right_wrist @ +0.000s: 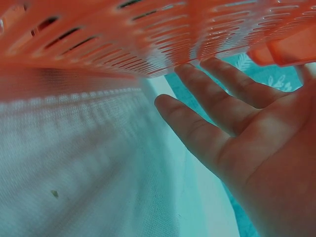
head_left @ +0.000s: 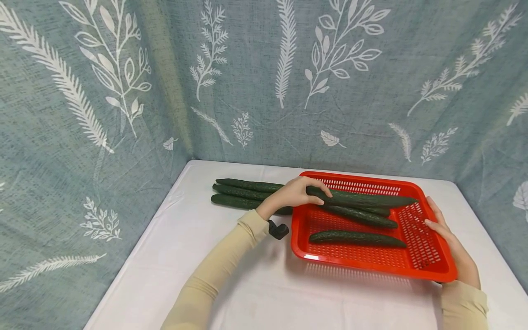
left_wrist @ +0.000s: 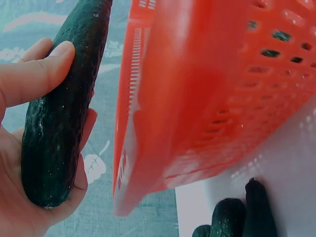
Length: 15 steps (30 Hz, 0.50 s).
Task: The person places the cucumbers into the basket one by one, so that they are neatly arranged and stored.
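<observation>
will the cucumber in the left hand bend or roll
The cucumber is probably stiff, reaching out straight from the left hand gripping one end. Its rounded sides could let it roll, though its bumpy skin may add grip.

Forward-down head view, close wrist views, red basket (head_left: 371,267) shared by all

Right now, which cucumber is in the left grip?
The raised cucumber, above the red basket: the left grip holds it; the others lie inside the basket or on the table.
</observation>
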### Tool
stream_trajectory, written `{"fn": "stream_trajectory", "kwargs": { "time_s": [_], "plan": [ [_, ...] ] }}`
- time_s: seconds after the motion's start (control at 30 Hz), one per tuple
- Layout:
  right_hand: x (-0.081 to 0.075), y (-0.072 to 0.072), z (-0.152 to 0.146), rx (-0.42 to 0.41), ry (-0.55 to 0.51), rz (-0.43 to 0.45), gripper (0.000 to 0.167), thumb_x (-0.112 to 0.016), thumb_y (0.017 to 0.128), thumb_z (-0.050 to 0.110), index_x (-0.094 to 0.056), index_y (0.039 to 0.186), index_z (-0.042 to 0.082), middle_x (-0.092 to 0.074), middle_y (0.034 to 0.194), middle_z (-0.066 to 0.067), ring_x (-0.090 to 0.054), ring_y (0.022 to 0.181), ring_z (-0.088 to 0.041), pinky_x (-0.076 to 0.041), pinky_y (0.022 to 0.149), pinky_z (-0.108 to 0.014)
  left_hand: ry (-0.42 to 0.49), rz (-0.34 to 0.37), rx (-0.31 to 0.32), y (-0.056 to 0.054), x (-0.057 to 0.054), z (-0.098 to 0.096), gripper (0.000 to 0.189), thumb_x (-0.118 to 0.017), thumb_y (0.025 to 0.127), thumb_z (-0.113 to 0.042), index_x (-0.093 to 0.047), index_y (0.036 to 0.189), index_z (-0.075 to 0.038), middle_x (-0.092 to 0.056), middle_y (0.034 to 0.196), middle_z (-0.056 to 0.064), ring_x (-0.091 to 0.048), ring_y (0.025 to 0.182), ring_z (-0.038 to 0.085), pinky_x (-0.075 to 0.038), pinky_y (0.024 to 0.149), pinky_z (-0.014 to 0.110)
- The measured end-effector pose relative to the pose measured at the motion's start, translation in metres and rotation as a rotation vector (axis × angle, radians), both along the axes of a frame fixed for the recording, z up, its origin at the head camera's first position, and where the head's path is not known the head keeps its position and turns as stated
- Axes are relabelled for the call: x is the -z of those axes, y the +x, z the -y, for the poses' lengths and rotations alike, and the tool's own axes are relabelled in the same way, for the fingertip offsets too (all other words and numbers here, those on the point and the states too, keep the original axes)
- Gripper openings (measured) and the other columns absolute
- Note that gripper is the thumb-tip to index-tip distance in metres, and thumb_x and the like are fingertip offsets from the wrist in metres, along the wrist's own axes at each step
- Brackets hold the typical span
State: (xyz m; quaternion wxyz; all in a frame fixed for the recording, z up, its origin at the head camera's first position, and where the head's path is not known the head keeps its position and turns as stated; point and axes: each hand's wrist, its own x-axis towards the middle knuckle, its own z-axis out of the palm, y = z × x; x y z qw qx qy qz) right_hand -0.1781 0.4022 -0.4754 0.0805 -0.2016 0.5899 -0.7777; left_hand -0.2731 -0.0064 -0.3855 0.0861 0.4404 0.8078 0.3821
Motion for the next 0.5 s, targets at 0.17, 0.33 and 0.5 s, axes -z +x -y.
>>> {"fn": "stream_trajectory", "kwargs": {
  "time_s": [0.17,0.33,0.5],
  "plan": [
    [0.000,0.002,0.001,0.008,0.030,0.008,0.062,-0.017,0.099,0.002,-0.004,0.148,0.037,-0.035,0.131,0.020,-0.050,0.108,0.002,-0.048,0.080,-0.018,-0.008,-0.016,0.006,-0.002,-0.001,-0.006,0.020,-0.070,0.084,-0.017,-0.070,0.103,-0.020,-0.065,0.111,-0.006,-0.056,0.109,0.008,-0.045,0.091,0.021],
    [0.000,0.002,0.001,0.007,0.026,0.016,0.063,-0.017,0.099,0.002,0.003,0.149,0.034,-0.035,0.130,0.020,-0.051,0.106,0.001,-0.049,0.079,-0.018,-0.035,-0.021,0.001,-0.004,-0.003,-0.013,0.020,-0.069,0.084,-0.017,-0.070,0.104,-0.019,-0.064,0.115,-0.004,-0.055,0.112,0.011,-0.044,0.094,0.022],
    [0.000,0.001,0.001,0.011,0.001,0.020,0.062,-0.018,0.099,0.002,-0.003,0.149,0.035,-0.038,0.129,0.022,-0.051,0.106,0.002,-0.049,0.079,-0.018,-0.056,0.006,0.000,-0.006,-0.005,-0.020,0.021,-0.070,0.083,-0.017,-0.070,0.104,-0.019,-0.063,0.116,-0.003,-0.055,0.112,0.010,-0.044,0.093,0.022]
  ]
}}
